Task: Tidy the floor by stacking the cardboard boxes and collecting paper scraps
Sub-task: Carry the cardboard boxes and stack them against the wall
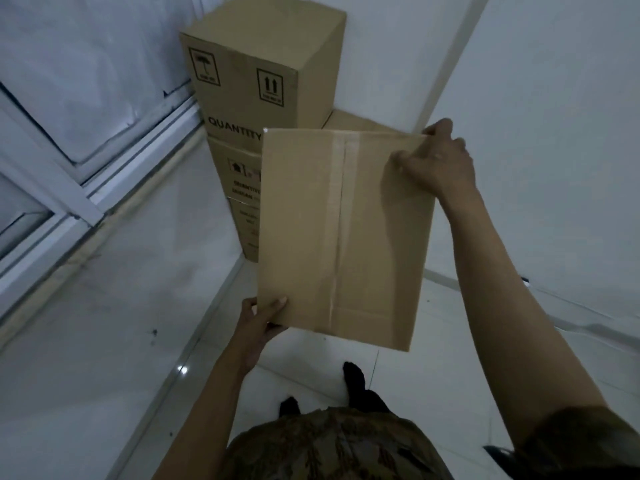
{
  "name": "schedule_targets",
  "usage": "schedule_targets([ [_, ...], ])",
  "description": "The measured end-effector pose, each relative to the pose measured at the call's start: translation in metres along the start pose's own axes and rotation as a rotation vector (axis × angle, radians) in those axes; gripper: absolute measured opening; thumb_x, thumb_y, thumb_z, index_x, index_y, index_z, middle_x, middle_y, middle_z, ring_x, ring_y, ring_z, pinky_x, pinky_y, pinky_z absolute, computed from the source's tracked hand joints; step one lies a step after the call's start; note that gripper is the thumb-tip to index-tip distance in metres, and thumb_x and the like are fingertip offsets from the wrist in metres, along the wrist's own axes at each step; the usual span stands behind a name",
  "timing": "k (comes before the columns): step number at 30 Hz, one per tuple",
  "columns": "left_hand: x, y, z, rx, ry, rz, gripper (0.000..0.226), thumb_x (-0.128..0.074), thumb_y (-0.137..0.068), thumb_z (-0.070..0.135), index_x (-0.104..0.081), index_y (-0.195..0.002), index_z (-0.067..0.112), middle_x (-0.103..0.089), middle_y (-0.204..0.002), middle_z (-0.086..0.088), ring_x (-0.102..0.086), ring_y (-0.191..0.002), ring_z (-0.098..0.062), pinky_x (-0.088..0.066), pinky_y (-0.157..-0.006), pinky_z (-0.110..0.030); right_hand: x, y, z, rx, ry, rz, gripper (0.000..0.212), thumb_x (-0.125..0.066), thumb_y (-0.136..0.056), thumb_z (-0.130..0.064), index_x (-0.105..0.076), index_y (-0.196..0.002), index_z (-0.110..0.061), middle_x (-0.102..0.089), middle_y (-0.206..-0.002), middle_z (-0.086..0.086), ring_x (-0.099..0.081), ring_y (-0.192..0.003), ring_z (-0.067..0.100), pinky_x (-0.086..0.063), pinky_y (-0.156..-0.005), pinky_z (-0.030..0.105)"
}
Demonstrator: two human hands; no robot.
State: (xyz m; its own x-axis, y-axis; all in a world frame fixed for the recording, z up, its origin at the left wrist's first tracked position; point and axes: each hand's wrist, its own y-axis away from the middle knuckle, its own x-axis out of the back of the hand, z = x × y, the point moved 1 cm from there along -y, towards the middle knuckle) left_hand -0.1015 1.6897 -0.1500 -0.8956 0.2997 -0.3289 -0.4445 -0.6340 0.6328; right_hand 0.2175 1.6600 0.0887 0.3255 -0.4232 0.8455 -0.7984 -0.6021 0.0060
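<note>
I hold a taped brown cardboard box (pixel 343 233) in the air in front of me, its taped face turned up. My left hand (pixel 261 320) grips its near left corner, thumb on top. My right hand (pixel 438 161) grips its far right corner. Behind it, in the room's corner, stands a stack of printed cardboard boxes: a tall top box (pixel 259 64) marked QUANTITY sits on a lower box (pixel 235 174), with another box (pixel 349 121) partly hidden behind the held one.
A white wall with a window frame (pixel 69 188) runs along the left. A white wall (pixel 554 133) stands on the right. White floor tiles (pixel 304 362) lie below, and my dark feet (pixel 353 379) stand on them.
</note>
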Motion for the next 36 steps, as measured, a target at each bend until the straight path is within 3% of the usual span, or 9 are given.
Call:
schedule_targets([
  [9,-0.048,-0.022,0.068,-0.171,-0.050,-0.080,0.063,-0.077,-0.082,0.022,-0.042,-0.134,0.019,-0.058,-0.126,0.000,-0.061,-0.112,-0.020,-0.057,-0.088,-0.040,0.049,-0.030,-0.009,0.020,-0.100,0.169,0.069,-0.063,-0.082,-0.046,-0.035,-0.140,-0.022,-0.048,-0.133,0.013,-0.049,-0.121,0.035,-0.044,-0.098,0.042],
  [14,-0.069,-0.047,0.100,-0.234,-0.059,-0.095,0.073,-0.079,-0.082,0.019,-0.035,-0.141,0.018,-0.056,-0.134,-0.006,-0.062,-0.114,-0.018,-0.051,-0.100,-0.045,0.029,-0.056,0.000,-0.079,-0.171,0.152,0.101,-0.063,-0.089,-0.040,0.003,-0.155,-0.001,-0.050,-0.142,0.020,-0.047,-0.131,0.036,-0.037,-0.106,0.038],
  [17,-0.083,-0.057,0.111,-0.238,-0.039,-0.119,0.096,-0.078,-0.083,0.014,-0.015,-0.155,0.025,-0.050,-0.141,-0.003,-0.068,-0.104,-0.010,-0.046,-0.104,-0.034,-0.006,-0.059,0.026,-0.111,-0.125,0.042,0.077,-0.067,-0.088,-0.041,-0.034,-0.147,-0.003,-0.052,-0.141,0.018,-0.048,-0.131,0.035,-0.039,-0.105,0.039],
  [20,-0.096,-0.066,0.125,-0.318,-0.017,-0.086,0.102,-0.076,-0.083,0.010,-0.008,-0.155,0.033,-0.054,-0.129,-0.006,-0.063,-0.112,-0.016,-0.049,-0.100,-0.032,-0.030,-0.049,0.049,-0.030,-0.245,0.030,0.071,-0.070,-0.084,-0.046,-0.044,-0.143,-0.016,-0.053,-0.141,0.006,-0.054,-0.126,0.027,-0.044,-0.105,0.044],
  [24,-0.101,-0.080,0.140,-0.417,-0.015,-0.008,0.091,-0.073,-0.085,0.006,-0.017,-0.153,0.032,-0.057,-0.122,-0.017,-0.060,-0.116,-0.022,-0.049,-0.103,-0.036,-0.036,-0.031,0.068,0.063,-0.636,-0.201,0.095,-0.086,-0.070,-0.048,-0.032,-0.147,-0.027,-0.046,-0.145,-0.011,-0.047,-0.131,0.007,-0.046,-0.107,0.039],
  [28,-0.116,-0.097,0.147,-0.317,-0.109,-0.058,0.080,-0.077,-0.083,0.015,-0.031,-0.149,0.021,-0.062,-0.124,-0.010,-0.063,-0.112,-0.015,-0.048,-0.101,-0.031,-0.053,-0.023,0.083,0.183,-0.576,-0.482,0.128,-0.093,-0.064,-0.041,0.000,-0.152,-0.048,-0.017,-0.154,-0.034,-0.020,-0.147,0.004,-0.028,-0.117,0.040],
  [32,-0.139,-0.112,0.140,-0.257,-0.205,0.003,0.017,-0.075,-0.086,0.016,-0.060,-0.092,0.011,-0.065,-0.102,-0.007,-0.067,-0.096,-0.016,-0.056,-0.091,-0.031,-0.068,-0.041,0.087,0.169,-0.530,-0.472,0.138,-0.093,-0.062,-0.042,0.011,-0.154,-0.040,-0.016,-0.143,-0.039,-0.020,-0.144,0.002,-0.032,-0.117,0.043],
  [34,-0.148,-0.118,0.133,-0.211,-0.217,-0.024,0.027,-0.072,-0.089,0.020,-0.061,-0.106,0.003,-0.067,-0.109,-0.011,-0.069,-0.098,-0.018,-0.058,-0.084,-0.025,-0.072,-0.053,0.085,0.154,-0.569,-0.432,0.130,-0.090,-0.067,-0.037,0.005,-0.155,-0.039,-0.016,-0.147,-0.033,-0.018,-0.148,0.008,-0.041,-0.111,0.044],
  [36,-0.161,-0.125,0.128,-0.166,-0.229,-0.044,0.035,-0.069,-0.091,0.023,-0.057,-0.117,0.002,-0.067,-0.106,-0.010,-0.068,-0.104,-0.022,-0.056,-0.091,-0.032,-0.070,-0.072,0.088,0.157,-0.605,-0.426,0.121,-0.087,-0.072,-0.031,-0.001,-0.156,-0.039,-0.018,-0.153,-0.028,-0.019,-0.148,0.009,-0.046,-0.106,0.038],
])
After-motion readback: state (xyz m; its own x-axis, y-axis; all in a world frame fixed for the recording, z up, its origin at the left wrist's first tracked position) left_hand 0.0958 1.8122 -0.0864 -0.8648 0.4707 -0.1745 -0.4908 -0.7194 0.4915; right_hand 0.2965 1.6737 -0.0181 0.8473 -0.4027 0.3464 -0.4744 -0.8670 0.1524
